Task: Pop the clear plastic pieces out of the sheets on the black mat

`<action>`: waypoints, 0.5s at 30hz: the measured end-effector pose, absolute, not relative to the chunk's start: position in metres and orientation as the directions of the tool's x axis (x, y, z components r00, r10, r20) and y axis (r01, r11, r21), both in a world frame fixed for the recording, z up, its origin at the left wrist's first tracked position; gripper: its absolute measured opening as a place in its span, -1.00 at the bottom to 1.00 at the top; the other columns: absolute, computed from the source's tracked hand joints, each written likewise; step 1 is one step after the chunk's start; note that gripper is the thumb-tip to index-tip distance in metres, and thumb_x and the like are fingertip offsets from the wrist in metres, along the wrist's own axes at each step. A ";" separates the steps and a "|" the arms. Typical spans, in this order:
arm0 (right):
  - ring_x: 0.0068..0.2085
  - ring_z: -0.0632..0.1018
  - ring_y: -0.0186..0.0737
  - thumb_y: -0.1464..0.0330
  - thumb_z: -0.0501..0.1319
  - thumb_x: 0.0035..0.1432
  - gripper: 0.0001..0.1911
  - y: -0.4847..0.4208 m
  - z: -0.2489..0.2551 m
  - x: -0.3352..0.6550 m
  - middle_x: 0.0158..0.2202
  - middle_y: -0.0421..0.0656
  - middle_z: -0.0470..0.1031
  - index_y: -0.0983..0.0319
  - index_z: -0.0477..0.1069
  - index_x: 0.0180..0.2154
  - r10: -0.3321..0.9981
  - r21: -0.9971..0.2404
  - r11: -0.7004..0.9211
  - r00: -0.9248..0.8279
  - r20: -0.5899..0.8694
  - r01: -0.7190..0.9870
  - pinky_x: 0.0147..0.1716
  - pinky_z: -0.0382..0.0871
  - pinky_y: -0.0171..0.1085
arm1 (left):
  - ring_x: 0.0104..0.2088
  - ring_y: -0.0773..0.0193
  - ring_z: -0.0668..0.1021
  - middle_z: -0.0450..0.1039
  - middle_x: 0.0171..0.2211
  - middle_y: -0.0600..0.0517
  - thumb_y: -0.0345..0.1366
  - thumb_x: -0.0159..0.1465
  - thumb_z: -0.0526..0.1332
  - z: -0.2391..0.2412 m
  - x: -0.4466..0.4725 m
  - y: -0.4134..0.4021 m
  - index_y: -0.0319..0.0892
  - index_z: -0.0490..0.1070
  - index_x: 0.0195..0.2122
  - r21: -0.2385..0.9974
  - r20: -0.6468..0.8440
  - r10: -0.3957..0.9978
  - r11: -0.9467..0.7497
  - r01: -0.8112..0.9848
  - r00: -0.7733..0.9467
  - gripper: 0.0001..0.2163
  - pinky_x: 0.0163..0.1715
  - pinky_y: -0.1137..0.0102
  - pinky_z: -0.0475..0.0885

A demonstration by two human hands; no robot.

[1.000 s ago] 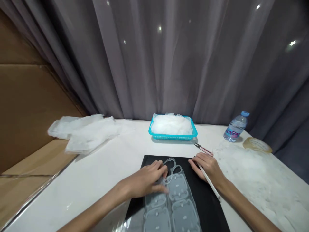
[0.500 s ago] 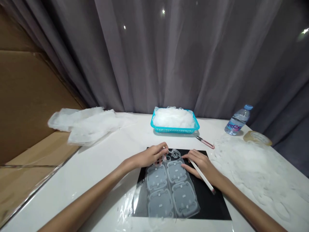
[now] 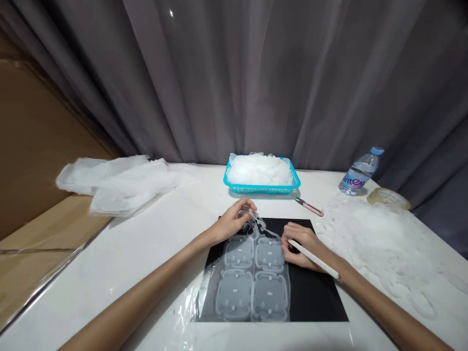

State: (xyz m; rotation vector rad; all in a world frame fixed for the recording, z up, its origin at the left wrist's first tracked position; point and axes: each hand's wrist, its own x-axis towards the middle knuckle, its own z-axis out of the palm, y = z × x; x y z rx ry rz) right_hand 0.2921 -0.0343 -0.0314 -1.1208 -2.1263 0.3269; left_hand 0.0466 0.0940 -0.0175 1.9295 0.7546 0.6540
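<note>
A translucent plastic sheet (image 3: 253,278) with several rounded rectangular panels lies on a black mat (image 3: 316,297). My left hand (image 3: 234,219) is at the sheet's far end, its fingers pinching a thin, curled strip of clear plastic (image 3: 260,222) lifted off the mat. My right hand (image 3: 302,243) is closed by the sheet's right edge. It holds a slim white stick-like tool (image 3: 316,262), which slants back across the hand toward the wrist. Its curled fingertips are close to the sheet's upper right corner; whether they also grip the plastic I cannot tell.
Beyond the mat stands a turquoise basket (image 3: 261,189) heaped with white fluffy pieces (image 3: 259,169). Pink-handled snips (image 3: 310,206), a water bottle (image 3: 360,173) and a tape roll (image 3: 388,199) lie to the right, near scattered clear scraps (image 3: 387,243). White sheets (image 3: 124,183) and cardboard (image 3: 44,224) are at left.
My left hand has lifted the strip up and away from the sheet's end. The sheet has turned straighter on the mat. My right hand's fingers have curled in, and its tool lies flatter.
</note>
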 end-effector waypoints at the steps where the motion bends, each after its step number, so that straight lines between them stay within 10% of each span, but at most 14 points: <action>1: -0.40 0.37 -0.27 0.55 0.18 0.11 -0.77 -0.035 -0.030 0.292 -0.48 -0.27 0.30 0.15 0.19 -0.46 0.798 -0.508 0.596 -0.387 0.462 0.622 -0.36 0.24 -0.30 | 0.02 0.07 0.54 0.44 -0.05 -0.08 -0.04 0.39 0.21 -0.018 0.045 0.093 -0.11 0.36 -0.05 0.887 0.135 0.718 -0.395 0.239 0.683 -0.72 0.03 0.20 0.49; 15: -0.36 0.41 -0.19 0.35 0.19 0.40 -0.67 -0.025 -0.042 0.294 -0.44 -0.23 0.32 0.13 0.14 -0.42 0.838 -0.419 0.467 -0.238 0.491 0.779 -0.30 0.28 -0.22 | 0.16 0.01 0.44 0.31 0.09 -0.16 -0.09 0.45 0.19 -0.015 0.038 0.089 -0.15 0.45 -0.09 0.724 0.198 0.595 -0.624 0.292 0.779 -0.77 0.27 0.08 0.33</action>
